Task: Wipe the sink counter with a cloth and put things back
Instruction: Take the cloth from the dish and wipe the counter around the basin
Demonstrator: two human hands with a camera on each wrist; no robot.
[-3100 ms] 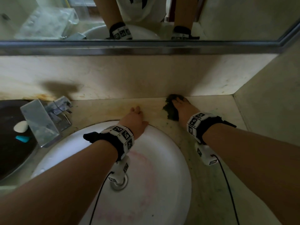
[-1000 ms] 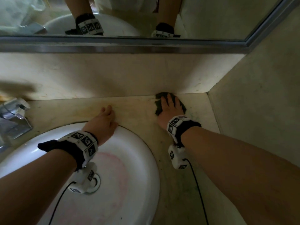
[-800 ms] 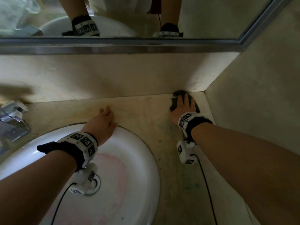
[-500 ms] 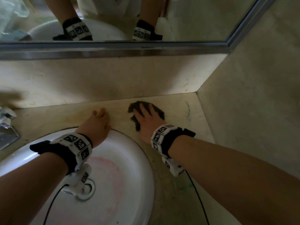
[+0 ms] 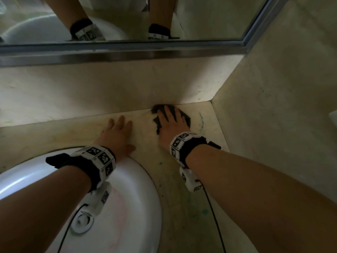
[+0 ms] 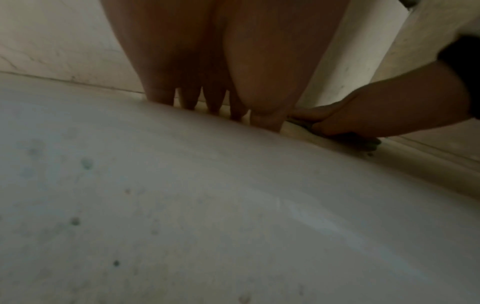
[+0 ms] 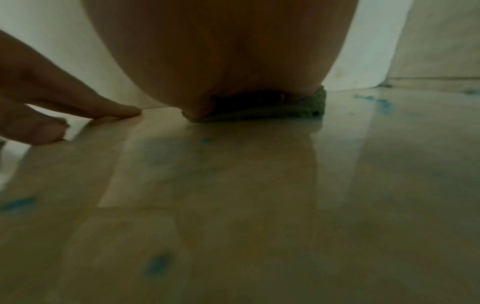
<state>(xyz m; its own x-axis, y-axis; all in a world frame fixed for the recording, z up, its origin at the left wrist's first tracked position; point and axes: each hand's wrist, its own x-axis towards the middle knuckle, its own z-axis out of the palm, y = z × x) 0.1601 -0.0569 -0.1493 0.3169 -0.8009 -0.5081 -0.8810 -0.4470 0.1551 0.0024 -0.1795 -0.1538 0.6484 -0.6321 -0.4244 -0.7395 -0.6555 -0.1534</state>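
A dark cloth (image 5: 185,116) lies flat on the beige sink counter (image 5: 206,132), against the back wall near the right corner. My right hand (image 5: 170,119) presses on it with straight, spread fingers; the right wrist view shows the cloth (image 7: 306,109) squashed under my palm. My left hand (image 5: 118,128) rests flat on the counter just behind the basin rim, a hand's width left of the cloth, holding nothing. In the left wrist view its fingers (image 6: 187,98) point at the back wall and the right hand (image 6: 363,115) lies beside them on the cloth.
A white round basin (image 5: 127,207) with a metal drain (image 5: 82,222) fills the lower left. Blue-green smears (image 5: 201,121) mark the counter right of the cloth and nearer me. A mirror (image 5: 127,19) runs above the backsplash. A side wall (image 5: 273,115) closes the right.
My right hand has slid the cloth away from the basin, back and to the right, up against the back wall. The left hand has stayed flat in its place behind the basin.
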